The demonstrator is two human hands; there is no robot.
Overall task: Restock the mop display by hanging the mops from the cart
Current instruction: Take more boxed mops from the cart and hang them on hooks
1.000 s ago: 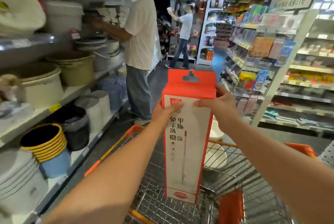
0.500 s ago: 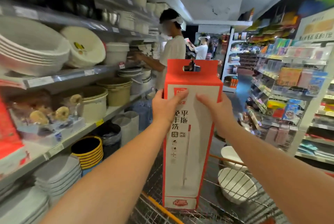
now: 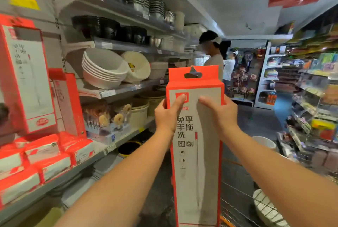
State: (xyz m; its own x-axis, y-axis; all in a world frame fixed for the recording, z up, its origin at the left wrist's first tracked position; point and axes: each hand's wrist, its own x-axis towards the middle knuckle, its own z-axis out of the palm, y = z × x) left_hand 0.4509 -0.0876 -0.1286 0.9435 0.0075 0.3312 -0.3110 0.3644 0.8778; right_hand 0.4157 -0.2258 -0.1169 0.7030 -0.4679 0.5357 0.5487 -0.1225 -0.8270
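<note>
Red-and-white cardboard fills the middle of the frame: the boxed mop [image 3: 196, 153] stands upright in front of me, its hang-hole tab at the top. My left hand [image 3: 167, 117] and right hand [image 3: 219, 115] both grip it just below the tab, thumbs flat on the front face and the other fingers curled round its edges. Its lower end is over the wire cart [image 3: 236, 195] at the lower right, where a white bowl [image 3: 265, 206] lies. Far left of the frame, two matching mop boxes [image 3: 27, 80] stand upright on the display, with red-and-white packs [image 3: 45, 153] stacked on the shelf below them. Between those and my box is shelving with stacked white basins [image 3: 102, 69] and dark bowls above. Up the aisle, a person in a light shirt [image 3: 212, 51] is partly hidden by the box's tab.
</note>
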